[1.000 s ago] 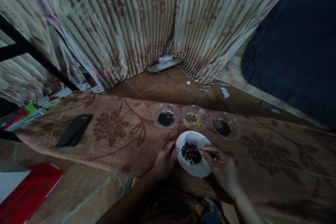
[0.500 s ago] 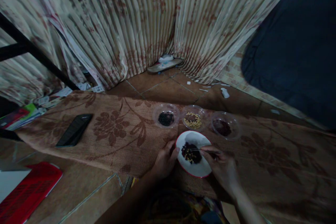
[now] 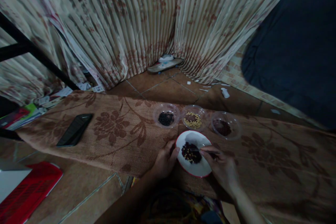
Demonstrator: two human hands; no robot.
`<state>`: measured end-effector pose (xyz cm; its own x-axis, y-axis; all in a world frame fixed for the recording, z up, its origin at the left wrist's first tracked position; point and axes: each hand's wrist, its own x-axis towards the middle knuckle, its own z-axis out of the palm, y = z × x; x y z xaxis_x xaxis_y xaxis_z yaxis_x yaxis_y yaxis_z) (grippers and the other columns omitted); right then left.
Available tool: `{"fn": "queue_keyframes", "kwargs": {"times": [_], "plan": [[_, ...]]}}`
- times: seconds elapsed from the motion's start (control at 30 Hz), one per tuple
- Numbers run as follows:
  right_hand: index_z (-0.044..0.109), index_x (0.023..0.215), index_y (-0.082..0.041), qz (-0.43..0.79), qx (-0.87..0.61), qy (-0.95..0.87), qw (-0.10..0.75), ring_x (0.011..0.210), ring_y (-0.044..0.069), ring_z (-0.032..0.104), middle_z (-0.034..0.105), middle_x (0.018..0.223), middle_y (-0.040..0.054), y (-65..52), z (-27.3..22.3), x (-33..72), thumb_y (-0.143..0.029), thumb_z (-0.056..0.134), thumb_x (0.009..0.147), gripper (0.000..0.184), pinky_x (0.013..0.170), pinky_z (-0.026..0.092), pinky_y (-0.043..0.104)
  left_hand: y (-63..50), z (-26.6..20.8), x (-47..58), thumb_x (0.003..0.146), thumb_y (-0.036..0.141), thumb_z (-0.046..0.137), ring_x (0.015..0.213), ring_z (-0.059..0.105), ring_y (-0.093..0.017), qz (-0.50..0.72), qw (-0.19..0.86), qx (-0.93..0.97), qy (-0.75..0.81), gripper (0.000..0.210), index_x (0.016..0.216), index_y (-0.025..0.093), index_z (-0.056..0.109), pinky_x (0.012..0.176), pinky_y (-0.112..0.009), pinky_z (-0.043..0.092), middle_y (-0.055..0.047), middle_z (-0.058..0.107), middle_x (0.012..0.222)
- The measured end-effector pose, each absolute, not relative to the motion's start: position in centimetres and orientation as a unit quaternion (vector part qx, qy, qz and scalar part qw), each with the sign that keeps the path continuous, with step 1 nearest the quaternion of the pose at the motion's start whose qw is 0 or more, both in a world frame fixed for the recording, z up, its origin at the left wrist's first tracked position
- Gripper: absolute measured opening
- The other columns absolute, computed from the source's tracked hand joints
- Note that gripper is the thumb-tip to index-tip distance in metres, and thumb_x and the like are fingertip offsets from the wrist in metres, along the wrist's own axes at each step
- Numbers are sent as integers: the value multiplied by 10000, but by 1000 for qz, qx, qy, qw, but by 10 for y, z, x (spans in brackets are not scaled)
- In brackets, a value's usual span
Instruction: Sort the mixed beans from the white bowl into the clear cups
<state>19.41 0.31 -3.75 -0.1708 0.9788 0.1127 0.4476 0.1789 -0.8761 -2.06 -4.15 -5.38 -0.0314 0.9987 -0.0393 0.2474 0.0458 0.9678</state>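
A white plate with a red rim (image 3: 202,140) holds a heap of mixed dark and yellow beans (image 3: 191,153). My left hand (image 3: 166,157) grips the plate's left edge, thumb on top of the rim. Over the plate's right side, my right hand (image 3: 219,162) is closed on thin metal tweezers (image 3: 210,151), whose tips reach into the heap. Whether a bean sits between the tips is too small to tell. Behind the plate stand three clear round bowls: a bowl of black beans (image 3: 166,119), a bowl of yellow beans (image 3: 193,120) and a bowl of dark red beans (image 3: 222,127).
A brown flowered cloth (image 3: 126,147) covers the long table. On its left lies a black phone (image 3: 75,130). Striped curtains (image 3: 144,24) hang beyond, with a skateboard (image 3: 165,65) on the tiled floor. Papers lie past the left end; a red bag (image 3: 31,189) is below.
Both hands stay almost in place. The tweezers' tips remain in the bean heap with only a slight shift, and the bowls have not moved.
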Motion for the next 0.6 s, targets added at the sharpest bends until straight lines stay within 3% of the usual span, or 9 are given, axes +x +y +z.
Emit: {"fn": "queue_keyframes", "kwargs": {"times": [0.6], "plan": [[721,842,-223,361,-536,-661,383,851,225,694,747,894,56,3,-39,197,-446,663,776,239,788,533,348,-42,-55,-21,956,359,432,947,653,-183,429,432,542,579,344,1242,197,535,873,-300,498,-47,703,1078]]}}
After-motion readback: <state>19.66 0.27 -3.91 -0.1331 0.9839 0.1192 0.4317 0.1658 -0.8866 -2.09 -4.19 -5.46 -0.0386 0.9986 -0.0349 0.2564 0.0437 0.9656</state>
